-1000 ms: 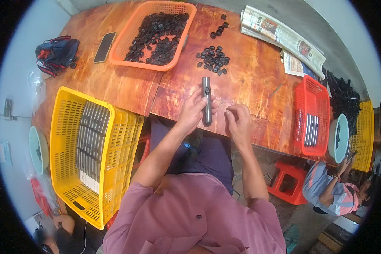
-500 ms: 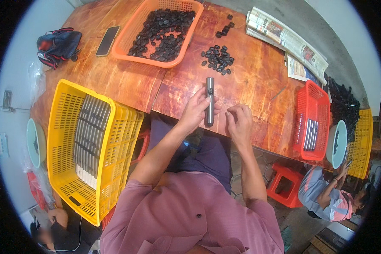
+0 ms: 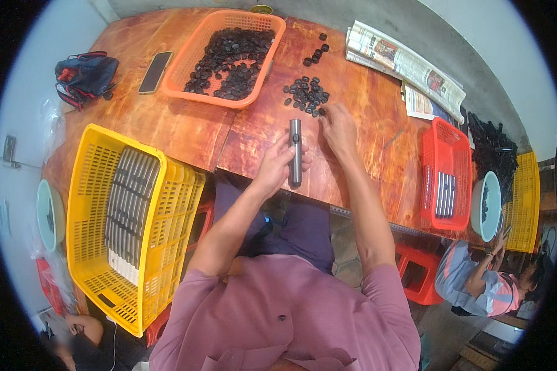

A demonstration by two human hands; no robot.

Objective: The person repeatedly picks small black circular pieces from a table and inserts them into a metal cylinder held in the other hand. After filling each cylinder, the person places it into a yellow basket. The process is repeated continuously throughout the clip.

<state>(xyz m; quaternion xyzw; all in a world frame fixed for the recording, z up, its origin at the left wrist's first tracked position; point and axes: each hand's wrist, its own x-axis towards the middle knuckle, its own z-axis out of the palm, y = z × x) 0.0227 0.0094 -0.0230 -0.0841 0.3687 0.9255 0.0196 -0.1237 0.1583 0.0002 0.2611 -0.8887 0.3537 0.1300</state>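
Observation:
My left hand (image 3: 275, 166) grips a grey metal tube (image 3: 296, 150) that stands over the near edge of the wooden table (image 3: 167, 127). My right hand (image 3: 336, 127) is stretched forward to a loose pile of small black caps (image 3: 306, 96) on the table, fingertips at the pile's near edge. Whether a cap is pinched in those fingers is too small to tell. An orange basket (image 3: 185, 65) full of the same black caps stands behind the pile to the left.
A yellow crate (image 3: 90, 185) with grey tubes stands at my left. A red basket (image 3: 445, 179) holding several tubes is at the right, beside a bowl (image 3: 486, 207) and another person (image 3: 476, 284). A phone (image 3: 154, 72), a bag (image 3: 83, 74) and newspapers (image 3: 402, 62) lie on the table.
My right hand has left the tube and reached forward to the pile of black caps. My left hand still holds the tube in about the same place.

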